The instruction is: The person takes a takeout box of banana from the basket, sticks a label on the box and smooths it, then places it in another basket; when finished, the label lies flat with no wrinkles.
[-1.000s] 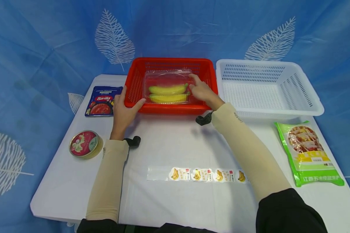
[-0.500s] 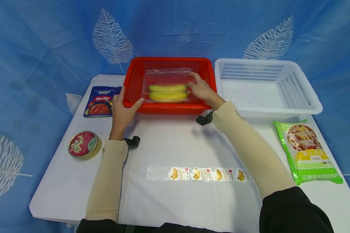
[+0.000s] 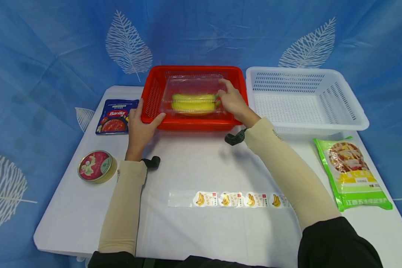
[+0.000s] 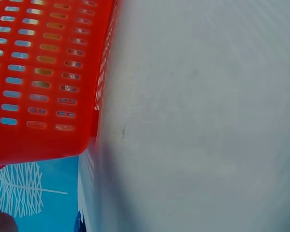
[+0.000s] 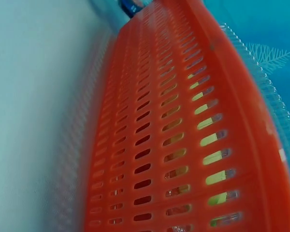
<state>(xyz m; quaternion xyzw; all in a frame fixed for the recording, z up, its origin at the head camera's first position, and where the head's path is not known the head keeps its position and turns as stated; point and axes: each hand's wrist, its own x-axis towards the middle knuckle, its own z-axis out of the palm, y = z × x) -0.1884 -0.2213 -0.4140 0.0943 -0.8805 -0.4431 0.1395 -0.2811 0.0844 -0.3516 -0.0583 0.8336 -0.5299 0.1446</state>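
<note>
In the head view, a clear plastic box (image 3: 195,85) with yellow bananas (image 3: 194,107) inside is at the red basket (image 3: 150,100). My right hand (image 3: 233,100) grips the box by its right side. The right wrist view shows the ridged edge of the clear box (image 5: 275,92) standing above the red rim. More contents show faintly through the slots but are too unclear to name. At the basket's front left corner my left hand (image 3: 141,128) touches the rim, thumb and forefinger spread; its other fingers are partly hidden.
A white basket (image 3: 288,124) stands right of the red one. On the left lie a blue Barilla pouch (image 3: 115,117) and a round red-topped tin (image 3: 95,165). A green food bag (image 3: 355,176) lies at right. A strip of banana labels (image 3: 231,200) lies in front.
The clear box has risen and tilted a little in the red basket, its left end shifting outward, with my right hand moving along. My left hand stays at the basket corner.
</note>
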